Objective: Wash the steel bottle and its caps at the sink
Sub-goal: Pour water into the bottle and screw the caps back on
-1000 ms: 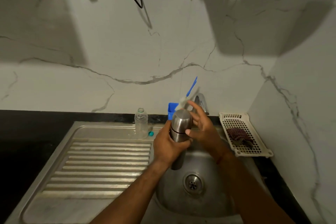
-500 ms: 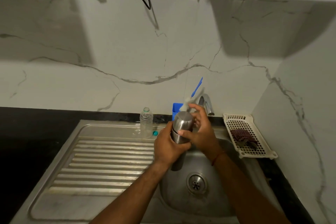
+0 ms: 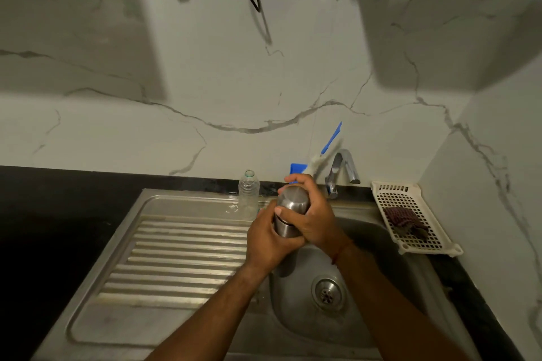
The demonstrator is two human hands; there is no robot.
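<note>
The steel bottle [image 3: 286, 226] stands upright in the air over the round sink basin [image 3: 366, 302], its steel cap [image 3: 294, 199] on top. My left hand [image 3: 268, 240] grips the bottle's body from the left. My right hand [image 3: 315, 214] wraps round the cap and upper part from the right, fingers curled over the top and thumb across the front. The lower end of the bottle shows below my left hand. The tap [image 3: 341, 173] stands behind, with no water running that I can see.
A clear plastic bottle [image 3: 248, 193] stands open at the back of the ribbed drainboard [image 3: 181, 261]. A blue holder [image 3: 297, 168] with a blue-handled brush [image 3: 328, 143] sits by the tap. A white perforated tray [image 3: 410, 208] with a dark scrubber [image 3: 403, 220] lies at right. Black counter surrounds the sink.
My right hand has closed from spread fingers beside the cap to a full grip round the cap. The bottle stays in my left hand over the basin.
</note>
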